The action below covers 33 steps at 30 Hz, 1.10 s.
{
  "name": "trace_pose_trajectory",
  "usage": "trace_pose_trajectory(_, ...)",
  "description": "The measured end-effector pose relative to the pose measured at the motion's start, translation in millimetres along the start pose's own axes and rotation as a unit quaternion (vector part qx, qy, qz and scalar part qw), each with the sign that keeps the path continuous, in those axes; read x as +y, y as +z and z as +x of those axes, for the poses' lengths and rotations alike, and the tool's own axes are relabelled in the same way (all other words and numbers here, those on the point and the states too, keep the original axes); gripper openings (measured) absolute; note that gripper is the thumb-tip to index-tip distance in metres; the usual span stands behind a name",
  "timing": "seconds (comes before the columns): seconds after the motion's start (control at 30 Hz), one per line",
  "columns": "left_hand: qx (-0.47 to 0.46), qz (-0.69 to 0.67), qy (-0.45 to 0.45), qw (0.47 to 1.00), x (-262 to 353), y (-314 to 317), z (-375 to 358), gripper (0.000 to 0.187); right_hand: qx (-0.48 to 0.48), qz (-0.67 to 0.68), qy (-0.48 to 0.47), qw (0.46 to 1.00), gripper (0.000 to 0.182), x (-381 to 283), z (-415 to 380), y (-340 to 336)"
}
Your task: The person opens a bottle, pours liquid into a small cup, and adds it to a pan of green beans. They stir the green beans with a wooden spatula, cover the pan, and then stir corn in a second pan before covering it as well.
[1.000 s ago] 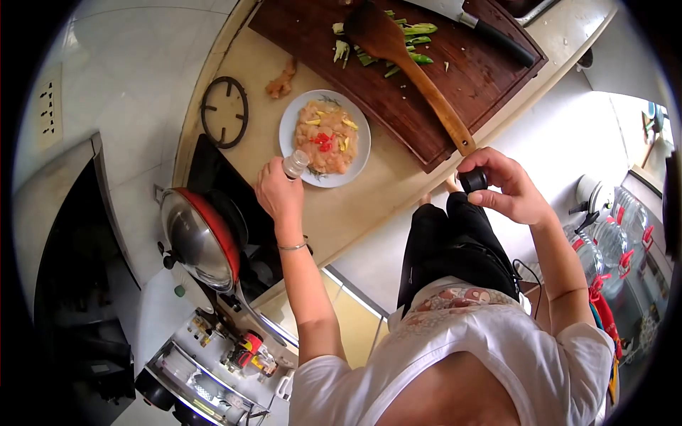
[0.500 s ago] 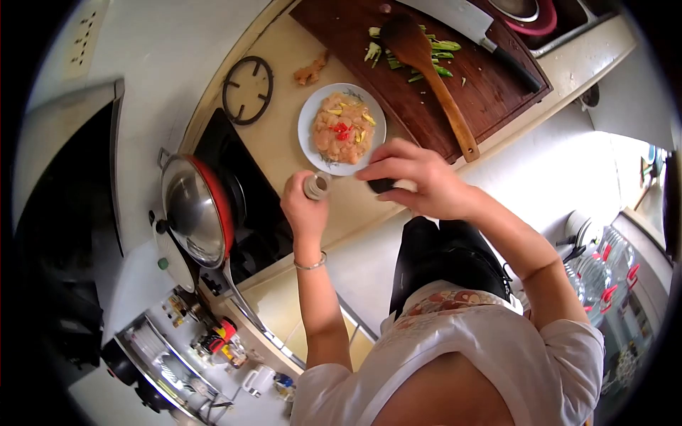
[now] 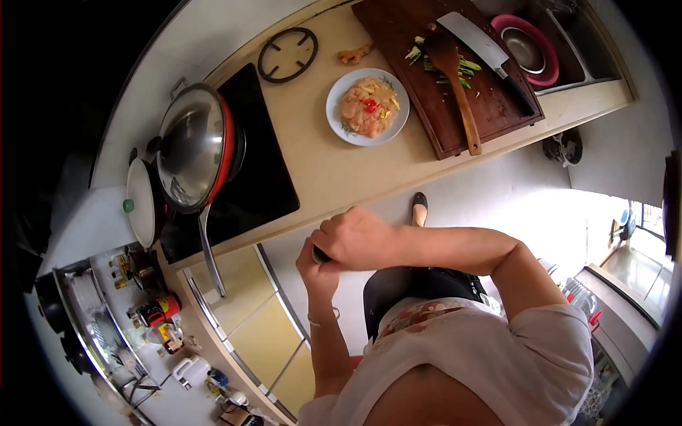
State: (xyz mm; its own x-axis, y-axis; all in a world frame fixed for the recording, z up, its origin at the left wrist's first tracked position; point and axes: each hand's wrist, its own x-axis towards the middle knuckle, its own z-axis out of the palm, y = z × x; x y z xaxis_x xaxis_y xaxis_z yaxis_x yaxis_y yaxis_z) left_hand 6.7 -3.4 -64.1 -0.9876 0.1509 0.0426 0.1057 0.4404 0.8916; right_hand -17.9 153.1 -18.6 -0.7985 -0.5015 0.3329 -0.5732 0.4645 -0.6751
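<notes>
My left hand [image 3: 317, 273] is wrapped round a small bottle, mostly hidden, in front of the counter edge. Over its top, my right hand [image 3: 359, 240] is closed on the dark cap [image 3: 321, 254], only a sliver of which shows. The two hands touch. Beyond them on the counter, a white plate [image 3: 338, 130] holds raw meat pieces [image 3: 366, 117] with yellow strips and chopped red bits on top.
A lidded red wok [image 3: 190, 145] sits on the black stove [image 3: 259, 192], its handle toward me. The brown board [image 3: 497, 106] bears a cleaver [image 3: 477, 39], wooden spatula [image 3: 462, 99] and cut greens. Ginger [image 3: 354, 54] and a pan ring [image 3: 288, 78] lie behind.
My hands have come together away from the counter; before, they were apart, the left on the open bottle and the right on the dark cap. The view has shifted.
</notes>
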Motion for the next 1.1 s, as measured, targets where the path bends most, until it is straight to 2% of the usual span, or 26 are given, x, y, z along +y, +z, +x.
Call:
trace_pose_trajectory(0.07, 0.009, -0.007, -0.008, 1.000, 3.5, -16.8, -22.8, 0.019, -0.214, -0.041, 0.106, 0.970, 0.049, -32.7, 15.8, 5.0)
trace_pose_trajectory(0.1, 0.014, 0.041, -0.012, 0.999, -4.7, -30.0, -37.3, 0.019, -0.270, -0.071, 0.103, 0.955, 0.065, -42.4, 22.1, 17.6)
trace_pose_trajectory(0.13, 0.019, 0.090, -0.017, 0.996, -11.8, -43.6, -50.8, 0.019, -0.272, -0.081, 0.102, 0.953, 0.065, -52.3, 23.4, 30.2)
trace_pose_trajectory(0.17, 0.024, 0.082, -0.013, 0.996, -15.2, -58.5, -64.1, 0.019, -0.210, -0.056, 0.067, 0.974, 0.063, -63.2, 24.0, 44.2)
trace_pose_trajectory(0.23, 0.019, 0.052, -0.080, 0.995, -20.5, -89.9, -90.8, 0.030, -0.115, -0.014, -0.048, 0.992, 0.054, -87.3, 29.1, 67.2)
trace_pose_trajectory(0.27, 0.045, 0.051, -0.079, 0.995, -29.3, -103.8, -104.3, 0.030, -0.124, -0.018, -0.071, 0.990, 0.054, -99.0, 32.5, 83.7)
trace_pose_trajectory(0.33, 0.045, 0.001, -0.020, 0.999, -53.5, -138.8, -143.4, 0.024, -0.251, 0.059, -0.190, 0.947, 0.047, -127.7, 43.1, 127.7)
trace_pose_trajectory(0.37, 0.017, 0.107, -0.033, 0.994, -62.5, -160.3, -158.4, 0.024, -0.274, 0.057, -0.238, 0.930, 0.047, -150.9, 56.0, 141.9)
trace_pose_trajectory(0.4, 0.076, 0.010, -0.016, 0.997, -71.4, -172.2, -175.7, 0.023, -0.335, 0.013, -0.164, 0.928, 0.041, -175.4, 66.3, 155.1)
trace_pose_trajectory(0.47, 0.129, 0.017, -0.065, 0.989, -66.8, -201.1, -199.6, 0.022, -0.430, -0.096, -0.003, 0.898, 0.030, -219.9, 78.0, 178.9)
trace_pose_trajectory(0.5, 0.165, 0.020, -0.072, 0.983, -76.6, -215.8, -215.4, 0.022, -0.443, -0.102, -0.037, 0.890, 0.030, -235.8, 84.4, 190.4)
trace_pose_trajectory(0.6, 0.198, 0.027, -0.069, 0.977, -101.1, -255.1, -247.8, 0.021, -0.441, -0.093, -0.086, 0.888, 0.030, -265.4, 105.3, 223.1)
trace_pose_trajectory(0.63, 0.217, -0.032, -0.068, 0.973, -104.8, -266.0, -256.9, 0.021, -0.337, 0.029, -0.236, 0.911, 0.031, -265.2, 106.9, 243.1)
trace_pose_trajectory(0.67, 0.235, -0.093, -0.065, 0.965, -107.4, -275.9, -266.2, 0.022, -0.224, 0.157, -0.369, 0.888, 0.033, -272.8, 109.5, 258.7)
trace_pose_trajectory(0.7, 0.254, -0.094, -0.066, 0.960, -106.7, -285.0, -271.7, 0.022, -0.236, 0.158, -0.382, 0.879, 0.033, -281.5, 112.2, 270.2)
trace_pose_trajectory(0.77, 0.277, -0.022, -0.113, 0.954, -102.3, -304.5, -274.8, 0.024, -0.356, 0.030, -0.257, 0.898, 0.036, -296.7, 120.5, 288.6)
trace_pose_trajectory(0.8, 0.292, -0.026, -0.114, 0.949, -109.5, -309.5, -276.0, 0.024, -0.366, 0.027, -0.268, 0.891, 0.036, -302.8, 125.7, 296.9)
trace_pose_trajectory(0.87, 0.316, 0.028, -0.143, 0.938, -128.7, -320.3, -275.8, 0.025, -0.412, -0.062, -0.181, 0.891, 0.034, -313.8, 139.5, 315.6)
trace_pose_trajectory(0.93, 0.327, 0.033, -0.155, 0.932, -139.4, -338.7, -272.2, 0.026, -0.409, -0.046, -0.204, 0.888, 0.034, -317.1, 158.1, 328.4)
trace_pose_trajectory(1.0, 0.328, -0.033, -0.110, 0.938, -144.9, -362.3, -265.5, 0.026, -0.403, -0.027, -0.227, 0.886, 0.033, -317.5, 180.8, 344.1)
trace_pose_trajectory(1.07, 0.312, -0.044, -0.106, 0.943, -152.3, -389.3, -259.4, 0.026, -0.392, 0.122, -0.294, 0.863, 0.035, -318.4, 205.4, 365.1)
trace_pose_trajectory(1.1, 0.286, -0.054, -0.096, 0.952, -155.8, -404.9, -255.1, 0.027, -0.396, 0.126, -0.302, 0.858, 0.035, -319.5, 217.4, 377.2)
